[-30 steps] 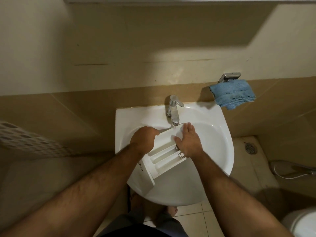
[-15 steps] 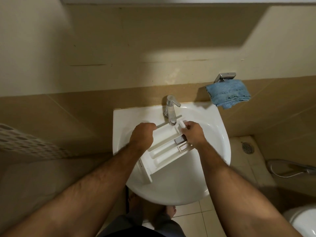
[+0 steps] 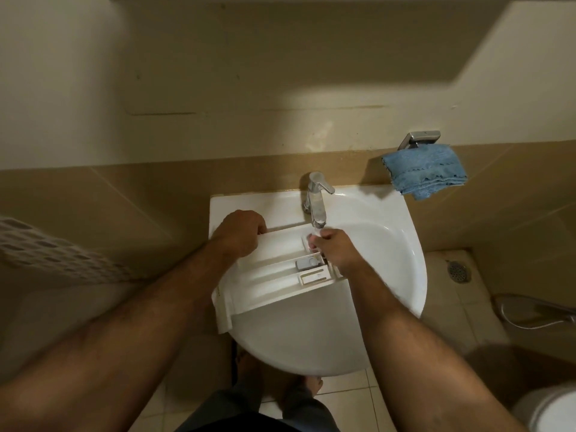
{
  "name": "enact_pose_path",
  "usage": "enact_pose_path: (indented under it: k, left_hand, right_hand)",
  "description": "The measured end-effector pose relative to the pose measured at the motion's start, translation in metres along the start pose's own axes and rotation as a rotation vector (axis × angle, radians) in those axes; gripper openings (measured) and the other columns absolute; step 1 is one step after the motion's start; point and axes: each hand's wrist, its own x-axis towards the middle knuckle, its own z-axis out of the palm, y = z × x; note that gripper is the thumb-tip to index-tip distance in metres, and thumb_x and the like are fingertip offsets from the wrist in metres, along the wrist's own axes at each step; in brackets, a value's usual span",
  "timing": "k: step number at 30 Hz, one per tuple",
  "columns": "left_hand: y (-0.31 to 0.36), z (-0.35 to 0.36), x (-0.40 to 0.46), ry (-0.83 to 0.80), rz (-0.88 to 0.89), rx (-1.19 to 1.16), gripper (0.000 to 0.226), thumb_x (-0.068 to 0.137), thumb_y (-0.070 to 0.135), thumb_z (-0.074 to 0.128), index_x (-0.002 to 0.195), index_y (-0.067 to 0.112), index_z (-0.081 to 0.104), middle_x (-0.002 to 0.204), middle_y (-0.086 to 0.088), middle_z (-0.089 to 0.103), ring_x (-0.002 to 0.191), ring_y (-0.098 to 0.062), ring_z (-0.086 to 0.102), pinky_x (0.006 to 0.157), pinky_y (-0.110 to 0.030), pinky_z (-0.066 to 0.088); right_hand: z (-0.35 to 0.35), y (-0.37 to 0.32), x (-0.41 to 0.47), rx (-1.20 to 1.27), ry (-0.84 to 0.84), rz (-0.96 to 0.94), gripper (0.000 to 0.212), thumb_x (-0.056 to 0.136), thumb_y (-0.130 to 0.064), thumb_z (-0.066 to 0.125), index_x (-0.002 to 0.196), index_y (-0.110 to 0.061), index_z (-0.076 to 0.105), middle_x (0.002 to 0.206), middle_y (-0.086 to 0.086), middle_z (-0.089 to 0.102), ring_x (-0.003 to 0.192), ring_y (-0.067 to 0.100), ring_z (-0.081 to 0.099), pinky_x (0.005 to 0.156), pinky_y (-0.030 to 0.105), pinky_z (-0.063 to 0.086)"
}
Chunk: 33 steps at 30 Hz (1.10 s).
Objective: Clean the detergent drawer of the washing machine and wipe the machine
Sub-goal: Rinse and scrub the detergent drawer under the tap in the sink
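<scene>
Over the sink [image 3: 389, 275], the drawer [image 3: 274, 282] lies slanted across the basin, its front panel hanging past the near-left rim and its back end up under the tap [image 3: 316, 198]. A second ago it sat lower and more steeply angled, with my right hand [image 3: 338, 251] flat on its far end; now I have swung that end under the spout. My right fingers have curled in and seem to pinch or rub something small and white at the back compartment, though I cannot tell whether it is a loose insert or part of the drawer. My left hand [image 3: 241, 235] grips the drawer's far long edge, fingers wrapped over it, as before. I judge the rinse is now aimed at the back pockets; the long channels and the gray cap [image 3: 307, 263] remain. The blue cloth [image 3: 425, 173] hangs unused on its hook, so wiping the machine is not yet begun.
</scene>
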Motion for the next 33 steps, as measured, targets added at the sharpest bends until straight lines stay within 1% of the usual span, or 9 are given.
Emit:
enact_pose_path:
  k: [5,9,14,16,18,22,26,30,33]
  left_hand:
    - [-0.005,-0.011,-0.001,0.021,-0.001,-0.030,0.043,0.083,-0.009,0.051,0.111,0.017,0.071,0.114,-0.003,0.067,0.103,-0.021,0.061,0.087,-0.026,0.047]
    - [0.006,-0.005,0.006,0.021,0.011,-0.071,0.039,0.084,-0.009,0.053,0.109,0.015,0.071,0.115,-0.004,0.066,0.105,-0.021,0.060,0.089,-0.026,0.047]
    - [0.023,0.012,0.015,-0.007,0.005,-0.113,0.032,0.086,-0.003,0.059,0.115,0.009,0.068,0.121,-0.006,0.063,0.113,-0.024,0.057,0.096,-0.028,0.045]
    - [0.026,0.021,0.016,-0.044,-0.007,-0.131,0.030,0.087,0.002,0.063,0.116,0.008,0.068,0.121,-0.008,0.063,0.112,-0.025,0.058,0.096,-0.029,0.046]
    - [0.029,0.032,0.017,-0.063,-0.007,-0.166,0.030,0.086,0.006,0.066,0.116,0.006,0.068,0.120,-0.008,0.064,0.112,-0.025,0.058,0.095,-0.028,0.045]
    - [0.039,0.046,0.022,-0.073,-0.058,-0.382,0.027,0.077,0.004,0.075,0.103,0.008,0.071,0.107,-0.008,0.069,0.100,-0.024,0.063,0.086,-0.027,0.048]
    - [0.049,0.051,0.027,-0.063,-0.062,-0.456,0.029,0.075,0.003,0.077,0.103,0.007,0.072,0.103,-0.010,0.070,0.096,-0.026,0.065,0.086,-0.029,0.050]
    - [0.042,0.053,0.032,-0.051,-0.064,-0.522,0.029,0.076,0.001,0.076,0.104,0.008,0.073,0.100,-0.009,0.072,0.092,-0.023,0.065,0.084,-0.028,0.051]
    - [0.038,0.049,0.033,-0.091,-0.048,-0.559,0.031,0.079,-0.003,0.071,0.108,0.009,0.072,0.100,-0.007,0.070,0.088,-0.017,0.062,0.080,-0.023,0.047]
  right_hand:
    - [0.011,-0.008,-0.001,0.112,0.146,0.006,0.018,0.088,-0.024,0.071,0.080,-0.008,0.071,0.075,0.004,0.070,0.069,0.017,0.064,0.065,0.028,0.051]
    - [-0.008,-0.014,-0.001,-0.051,0.249,-0.049,0.024,0.088,-0.018,0.065,0.066,-0.011,0.068,0.066,-0.001,0.068,0.062,0.014,0.060,0.069,0.030,0.049]
    - [-0.036,-0.030,0.002,-0.287,0.287,-0.055,0.018,0.088,-0.019,0.063,0.071,-0.013,0.066,0.060,-0.001,0.061,0.051,0.010,0.056,0.050,0.019,0.041]
    - [-0.043,-0.038,0.006,-0.338,0.303,-0.077,0.011,0.090,-0.016,0.061,0.082,-0.014,0.068,0.067,0.000,0.065,0.050,0.009,0.059,0.045,0.011,0.037]
    - [-0.049,-0.041,0.006,-0.445,0.329,-0.097,0.012,0.091,-0.015,0.059,0.095,-0.015,0.070,0.083,0.001,0.068,0.068,0.014,0.063,0.056,0.011,0.039]
    - [-0.047,-0.034,-0.005,-0.603,0.459,-0.190,0.030,0.088,-0.009,0.057,0.117,-0.009,0.066,0.113,0.011,0.068,0.105,0.031,0.062,0.088,0.032,0.045]
    - [-0.032,-0.012,-0.021,-0.875,0.647,-0.470,0.031,0.074,-0.003,0.071,0.105,-0.003,0.071,0.115,0.016,0.067,0.114,0.038,0.058,0.099,0.045,0.045]
    - [-0.014,0.010,-0.023,-1.150,0.425,-0.548,0.021,0.081,-0.018,0.067,0.099,-0.011,0.075,0.113,0.008,0.071,0.123,0.032,0.053,0.113,0.049,0.027]
    - [-0.005,0.005,-0.024,-1.309,0.282,-0.456,0.037,0.094,-0.033,0.047,0.115,-0.011,0.068,0.122,0.008,0.065,0.134,0.031,0.041,0.119,0.054,0.005]
